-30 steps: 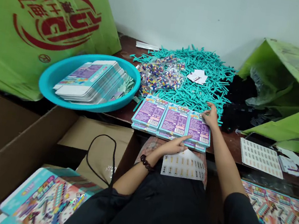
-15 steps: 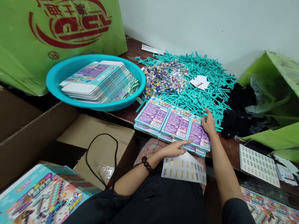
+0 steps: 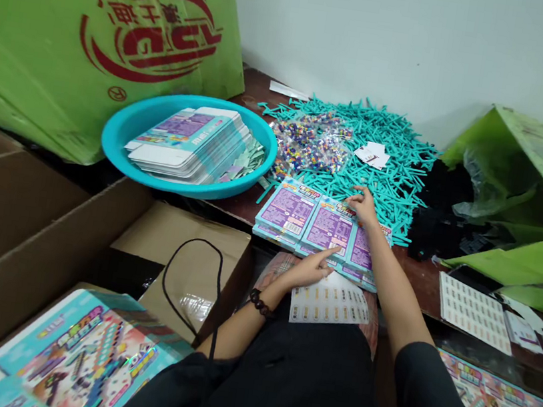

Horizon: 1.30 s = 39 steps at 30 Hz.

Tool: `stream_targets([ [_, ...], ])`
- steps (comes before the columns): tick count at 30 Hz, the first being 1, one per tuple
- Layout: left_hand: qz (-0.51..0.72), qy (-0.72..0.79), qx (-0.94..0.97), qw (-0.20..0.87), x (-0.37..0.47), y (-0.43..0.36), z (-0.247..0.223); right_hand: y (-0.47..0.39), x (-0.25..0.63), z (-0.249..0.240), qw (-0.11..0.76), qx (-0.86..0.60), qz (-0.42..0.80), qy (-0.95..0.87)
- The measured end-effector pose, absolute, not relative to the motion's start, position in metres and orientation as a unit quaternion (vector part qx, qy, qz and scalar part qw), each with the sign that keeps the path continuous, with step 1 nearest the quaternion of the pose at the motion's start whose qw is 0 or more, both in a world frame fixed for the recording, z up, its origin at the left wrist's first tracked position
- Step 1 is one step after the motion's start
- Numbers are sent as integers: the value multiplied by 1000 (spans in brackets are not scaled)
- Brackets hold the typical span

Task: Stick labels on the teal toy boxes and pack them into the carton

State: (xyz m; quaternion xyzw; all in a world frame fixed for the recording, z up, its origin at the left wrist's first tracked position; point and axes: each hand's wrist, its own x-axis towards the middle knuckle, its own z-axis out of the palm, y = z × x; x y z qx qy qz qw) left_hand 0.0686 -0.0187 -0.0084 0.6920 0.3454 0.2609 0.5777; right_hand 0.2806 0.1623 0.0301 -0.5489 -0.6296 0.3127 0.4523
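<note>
Three stacks of blue-and-purple boxes lie side by side at the table's front edge: a left stack (image 3: 286, 212), a middle stack (image 3: 327, 228) and a right stack (image 3: 362, 250). My left hand (image 3: 310, 269) has its index finger stretched onto the lower part of the middle top box, while its other fingers curl over a sheet of small gold and dark stickers (image 3: 331, 301) above my lap. My right hand (image 3: 364, 206) is at the upper edge of the middle and right boxes, fingers bent and slightly apart, with nothing visible in them.
Behind the boxes lie a heap of turquoise sticks (image 3: 386, 179), bags of coloured beads (image 3: 313, 143) and white cards (image 3: 373, 154). A blue basin (image 3: 114, 134) holds flattened boxes. Another sticker sheet (image 3: 476, 312) lies right. Cardboard boxes (image 3: 186, 232) and a black cord (image 3: 165, 276) are at left.
My right hand has moved left from the right box to the upper edge of the middle one. My left index finger has shifted from the right box to the middle box; the sheet moved slightly left.
</note>
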Motion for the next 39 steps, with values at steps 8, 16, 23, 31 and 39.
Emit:
stream_targets([
  [8,258,342,682,593,66,-15,-18,151,273,24,461,-536,187,-682],
  [16,274,329,680,595,65,-15,-20,157,249,32,401,-567,203,-690],
  [23,376,360,633,574,22,-14,-18,190,186,41,395,-541,254,-698],
  [31,382,392,619,563,-4,-11,-33,185,158,30,360,-571,150,-723],
  [39,429,393,623,522,-10,-15,-26,177,151,29,210,-603,39,-769],
])
